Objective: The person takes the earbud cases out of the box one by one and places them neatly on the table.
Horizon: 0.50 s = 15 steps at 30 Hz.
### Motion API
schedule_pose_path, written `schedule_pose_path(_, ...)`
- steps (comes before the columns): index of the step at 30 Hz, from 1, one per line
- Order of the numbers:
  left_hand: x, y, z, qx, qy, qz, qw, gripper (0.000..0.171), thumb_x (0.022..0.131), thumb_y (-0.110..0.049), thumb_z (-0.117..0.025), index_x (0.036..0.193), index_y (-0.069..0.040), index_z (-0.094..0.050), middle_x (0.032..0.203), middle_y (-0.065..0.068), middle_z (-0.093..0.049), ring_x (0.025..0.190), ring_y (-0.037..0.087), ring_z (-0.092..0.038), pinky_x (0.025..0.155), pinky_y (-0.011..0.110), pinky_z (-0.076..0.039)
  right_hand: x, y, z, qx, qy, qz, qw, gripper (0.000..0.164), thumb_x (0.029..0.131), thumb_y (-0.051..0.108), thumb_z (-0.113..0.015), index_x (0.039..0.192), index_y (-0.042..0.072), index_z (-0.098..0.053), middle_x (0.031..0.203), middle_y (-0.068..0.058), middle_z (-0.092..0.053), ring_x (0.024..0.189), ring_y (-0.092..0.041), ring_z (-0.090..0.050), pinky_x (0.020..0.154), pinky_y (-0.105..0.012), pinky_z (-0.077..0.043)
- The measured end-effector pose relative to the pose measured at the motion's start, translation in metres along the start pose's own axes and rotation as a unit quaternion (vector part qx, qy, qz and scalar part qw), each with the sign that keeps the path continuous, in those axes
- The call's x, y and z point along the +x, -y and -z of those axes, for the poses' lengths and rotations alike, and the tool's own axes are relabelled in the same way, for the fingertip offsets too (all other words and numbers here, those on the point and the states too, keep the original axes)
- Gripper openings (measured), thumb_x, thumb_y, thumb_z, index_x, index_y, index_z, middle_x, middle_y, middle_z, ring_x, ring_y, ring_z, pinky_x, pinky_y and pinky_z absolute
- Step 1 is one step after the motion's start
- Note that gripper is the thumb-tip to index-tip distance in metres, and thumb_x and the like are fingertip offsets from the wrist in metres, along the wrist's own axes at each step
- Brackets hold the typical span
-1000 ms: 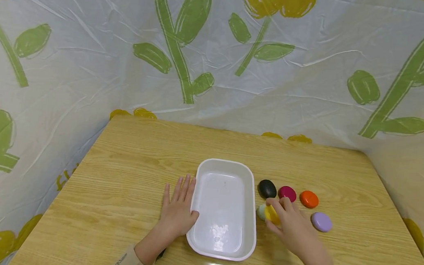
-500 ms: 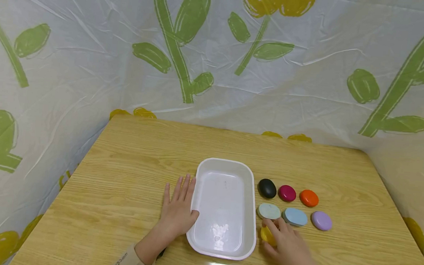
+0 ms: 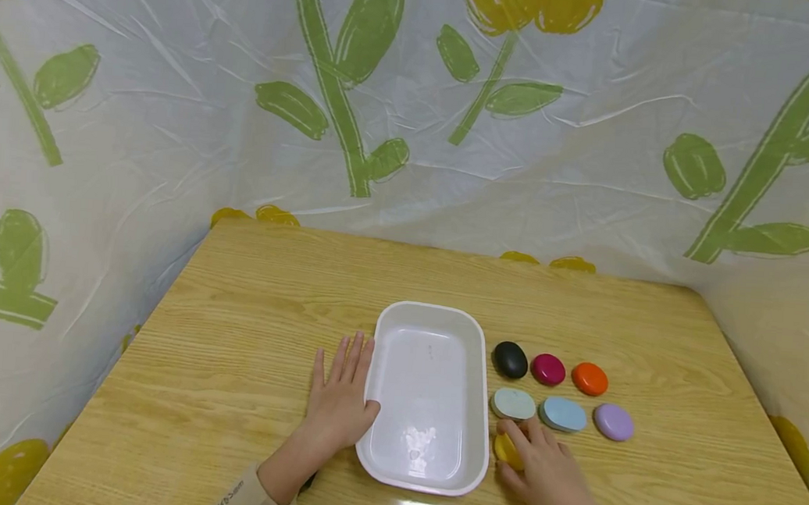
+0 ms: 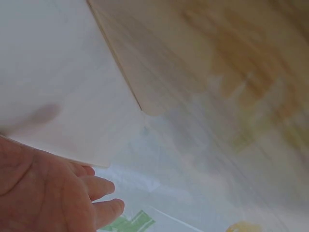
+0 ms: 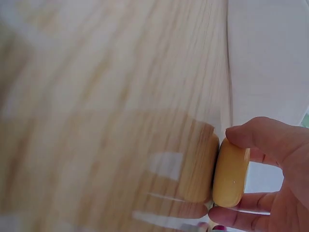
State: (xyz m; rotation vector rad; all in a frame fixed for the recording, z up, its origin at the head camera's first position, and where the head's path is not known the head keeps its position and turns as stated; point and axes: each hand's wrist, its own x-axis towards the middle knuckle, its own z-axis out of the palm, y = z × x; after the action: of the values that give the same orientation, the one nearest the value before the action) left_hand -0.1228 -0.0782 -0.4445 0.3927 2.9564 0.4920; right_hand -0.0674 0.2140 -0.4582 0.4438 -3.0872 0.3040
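Note:
My right hand [image 3: 537, 465] holds a yellow bar of soap [image 5: 231, 173] by its edges, thumb on one side and fingers on the other. In the right wrist view the soap stands close against the wooden tabletop. Part of it [image 3: 508, 451] shows in the head view, just right of a white rectangular basin [image 3: 419, 492]. My left hand [image 3: 339, 411] lies with straight, spread fingers along the basin's left side, thumb at the rim. Behind the right hand sit a pale green bar [image 3: 514, 403] and a light blue bar [image 3: 563, 414].
Farther back are a black bar [image 3: 510, 360], a magenta bar [image 3: 548, 370] and an orange bar [image 3: 590, 379]. A lavender bar [image 3: 614, 422] lies to the right. A flower-printed sheet [image 3: 578, 186] encloses the wooden table [image 3: 268, 290] at the back and sides.
My right hand has brought the yellow soap toward me, from over the pale green and blue bars to the spot in front of them. My left hand has stayed put.

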Motion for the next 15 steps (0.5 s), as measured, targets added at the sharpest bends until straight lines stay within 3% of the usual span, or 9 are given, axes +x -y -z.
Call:
schedule_pose_path(10, 0.000, -0.001, 0.000, -0.002, -0.005, 0.001, 1.0000, 0.078, 0.081, -0.026, -0.049, 0.147, -0.007, -0.012, 0.153, 0.012, -0.007, 0.140, 0.030, -0.002, 0.107, 0.055, 0.005, 0.000, 0.001, 0.003, 0.012, 0.003, -0.002, 1.000, 0.046, 0.071, 0.025, -0.075, 0.111, 0.020, -0.054, 0.104, -0.009, -0.050, 0.092, -0.033, -0.055, 0.072, -0.055, -0.047)
schedule_pose_path(15, -0.001, 0.000, 0.001, 0.008, -0.012, -0.001, 0.9999, 0.078, 0.080, -0.027, -0.050, 0.147, -0.007, -0.014, 0.153, 0.012, -0.008, 0.140, 0.030, -0.002, 0.107, 0.055, 0.006, 0.000, 0.001, 0.015, 0.017, -0.005, 0.009, 1.000, 0.047, 0.070, 0.024, -0.076, 0.112, 0.016, -0.055, 0.101, -0.008, -0.052, 0.089, -0.032, -0.056, 0.074, -0.054, -0.047)
